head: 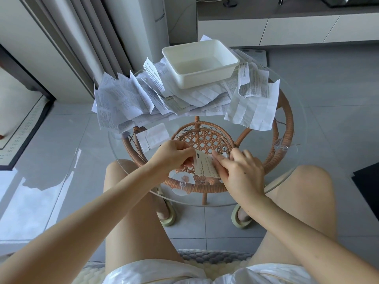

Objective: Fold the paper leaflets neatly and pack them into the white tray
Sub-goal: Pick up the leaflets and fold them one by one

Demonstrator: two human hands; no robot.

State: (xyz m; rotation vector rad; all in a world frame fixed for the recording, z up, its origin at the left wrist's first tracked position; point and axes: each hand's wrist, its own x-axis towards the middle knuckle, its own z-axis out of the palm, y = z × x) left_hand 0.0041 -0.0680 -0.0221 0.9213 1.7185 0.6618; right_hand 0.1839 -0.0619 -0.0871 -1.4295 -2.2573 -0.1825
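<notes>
A small printed leaflet (pixel 205 166) lies folded on the near part of the round glass table (pixel 295 160). My left hand (pixel 174 155) pinches its left edge. My right hand (pixel 240 171) presses fingers down on its right side and covers part of it. The white tray (pixel 229 73) stands at the far side of the table, on top of the papers, with nothing visible inside. A heap of creased unfolded leaflets (pixel 123 101) spreads around and under the tray. One folded leaflet (pixel 152 136) rests on the glass just beyond my left hand.
The glass top sits on a wicker frame (pixel 205 138) seen through it. More loose sheets (pixel 254 107) hang over the table's right side. My knees flank the table's near edge. A curtain (pixel 98 37) and a low white cabinet (pixel 287 29) stand behind.
</notes>
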